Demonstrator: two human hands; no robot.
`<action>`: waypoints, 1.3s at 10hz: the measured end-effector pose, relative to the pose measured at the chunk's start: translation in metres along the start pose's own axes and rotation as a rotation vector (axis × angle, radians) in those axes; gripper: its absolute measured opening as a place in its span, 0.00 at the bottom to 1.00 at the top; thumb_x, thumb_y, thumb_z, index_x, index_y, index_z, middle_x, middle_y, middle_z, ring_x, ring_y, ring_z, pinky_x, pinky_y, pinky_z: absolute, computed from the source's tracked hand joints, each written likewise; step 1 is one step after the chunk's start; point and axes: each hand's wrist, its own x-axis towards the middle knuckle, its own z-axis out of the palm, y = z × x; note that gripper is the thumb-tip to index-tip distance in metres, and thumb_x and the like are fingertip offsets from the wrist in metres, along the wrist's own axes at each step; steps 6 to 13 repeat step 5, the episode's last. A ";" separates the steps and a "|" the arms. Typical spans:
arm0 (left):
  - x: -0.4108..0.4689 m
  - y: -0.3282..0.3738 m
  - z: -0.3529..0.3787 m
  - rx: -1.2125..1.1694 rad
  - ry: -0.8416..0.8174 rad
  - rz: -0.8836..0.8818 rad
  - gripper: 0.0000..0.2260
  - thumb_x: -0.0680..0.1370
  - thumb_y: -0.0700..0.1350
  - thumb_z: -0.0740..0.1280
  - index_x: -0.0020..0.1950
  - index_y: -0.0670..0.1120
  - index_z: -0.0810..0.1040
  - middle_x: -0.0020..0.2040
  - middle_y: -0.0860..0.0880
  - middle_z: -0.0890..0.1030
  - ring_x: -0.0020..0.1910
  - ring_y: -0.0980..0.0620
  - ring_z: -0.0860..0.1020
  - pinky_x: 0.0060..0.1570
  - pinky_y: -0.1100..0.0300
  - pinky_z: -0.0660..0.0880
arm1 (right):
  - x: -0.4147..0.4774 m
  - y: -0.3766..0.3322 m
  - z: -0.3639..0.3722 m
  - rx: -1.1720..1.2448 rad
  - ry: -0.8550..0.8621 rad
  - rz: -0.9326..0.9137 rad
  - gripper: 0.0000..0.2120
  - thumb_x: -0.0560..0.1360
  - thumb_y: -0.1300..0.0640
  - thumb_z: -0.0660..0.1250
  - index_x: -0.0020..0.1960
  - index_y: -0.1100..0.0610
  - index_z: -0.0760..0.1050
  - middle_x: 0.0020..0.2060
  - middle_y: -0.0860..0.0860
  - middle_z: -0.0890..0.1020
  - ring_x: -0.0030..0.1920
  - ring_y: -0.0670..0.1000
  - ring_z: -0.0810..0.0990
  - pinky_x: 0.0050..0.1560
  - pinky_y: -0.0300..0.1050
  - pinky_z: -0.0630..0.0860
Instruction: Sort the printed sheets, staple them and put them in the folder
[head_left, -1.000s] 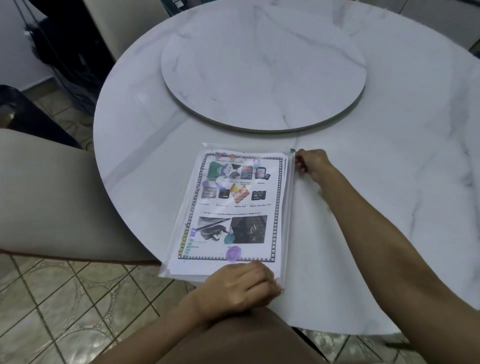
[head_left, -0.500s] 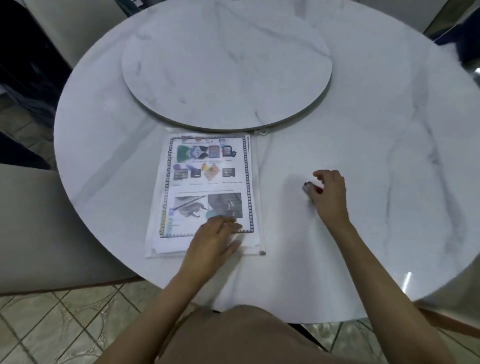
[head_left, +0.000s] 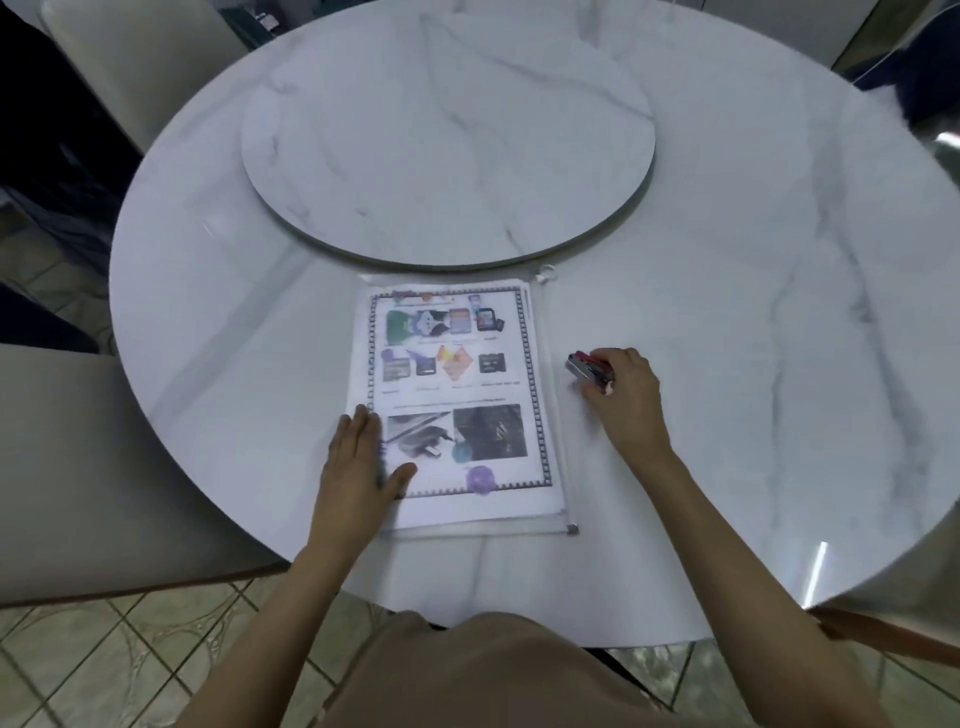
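A clear plastic zip folder (head_left: 555, 431) lies flat on the round marble table (head_left: 779, 338), in front of me. Inside it are the printed sheets (head_left: 457, 374), with colour pictures and a film-strip border showing on top. My left hand (head_left: 358, 457) rests flat, fingers apart, on the folder's lower left part. My right hand (head_left: 626, 400) lies on the table just right of the folder and is closed around a small red and silver stapler (head_left: 584, 370), whose front end sticks out to the left.
A round marble turntable (head_left: 447, 135) sits in the table's middle, just beyond the folder. Beige chairs stand at the left (head_left: 78, 467) and at the far left (head_left: 145, 57). Tiled floor (head_left: 104, 660) shows below the table edge.
My right hand left the folder's top right corner and went right to the stapler, closing on it. My left hand slid from the folder's bottom edge to its lower left and flattened.
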 end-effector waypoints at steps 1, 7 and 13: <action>-0.010 0.016 0.013 -0.027 -0.005 0.047 0.33 0.75 0.50 0.67 0.74 0.39 0.57 0.76 0.42 0.55 0.76 0.44 0.51 0.72 0.54 0.52 | -0.003 -0.023 0.014 0.004 -0.053 -0.086 0.14 0.72 0.62 0.68 0.56 0.62 0.75 0.50 0.58 0.78 0.53 0.56 0.74 0.45 0.32 0.60; -0.020 0.025 0.032 -0.070 0.006 0.099 0.35 0.76 0.58 0.61 0.75 0.39 0.55 0.76 0.42 0.54 0.76 0.46 0.49 0.70 0.59 0.46 | -0.030 -0.049 0.053 0.011 -0.165 -0.174 0.14 0.73 0.63 0.66 0.59 0.61 0.73 0.55 0.56 0.75 0.57 0.53 0.71 0.56 0.37 0.67; -0.020 0.025 0.032 -0.070 0.006 0.099 0.35 0.76 0.58 0.61 0.75 0.39 0.55 0.76 0.42 0.54 0.76 0.46 0.49 0.70 0.59 0.46 | -0.030 -0.049 0.053 0.011 -0.165 -0.174 0.14 0.73 0.63 0.66 0.59 0.61 0.73 0.55 0.56 0.75 0.57 0.53 0.71 0.56 0.37 0.67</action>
